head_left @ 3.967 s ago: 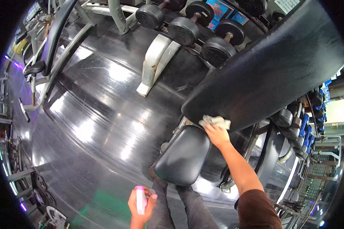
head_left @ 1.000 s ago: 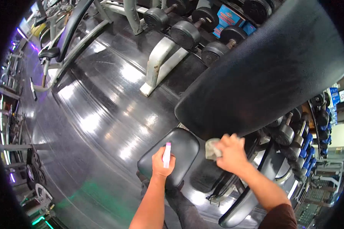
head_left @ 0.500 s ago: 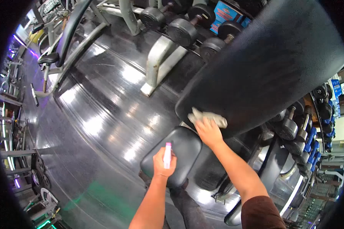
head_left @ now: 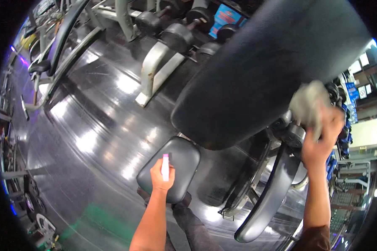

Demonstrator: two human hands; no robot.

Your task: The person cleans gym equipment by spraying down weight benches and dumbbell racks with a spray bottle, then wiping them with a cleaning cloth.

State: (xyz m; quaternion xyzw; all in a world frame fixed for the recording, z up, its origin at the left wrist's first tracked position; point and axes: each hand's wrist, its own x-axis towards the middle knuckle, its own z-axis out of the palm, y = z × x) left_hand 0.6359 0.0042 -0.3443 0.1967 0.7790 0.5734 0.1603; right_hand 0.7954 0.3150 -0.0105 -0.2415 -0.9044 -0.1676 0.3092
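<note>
My left hand point(head_left: 158, 176) is wrapped round a slim white bottle with a pink top point(head_left: 165, 168), held above the black padded seat point(head_left: 183, 161) of a bench. At the right edge of the long black backrest point(head_left: 243, 79), my right hand point(head_left: 320, 144) grips a pale cloth point(head_left: 306, 102). Hand and cloth are smeared by motion, and the cloth overlaps the backrest's edge in this view.
Dumbbells point(head_left: 178, 37) lie on a rack at the back, beside a grey metal frame foot point(head_left: 148, 75). Another black bench pad point(head_left: 268, 196) stands at the lower right. Exercise machines point(head_left: 67, 37) line the left side of the shiny dark floor point(head_left: 100, 121).
My right hand has swept the cloth from the backrest's lower end up and right to its side edge. The view has shifted slightly; my left hand still holds the bottle over the seat.
</note>
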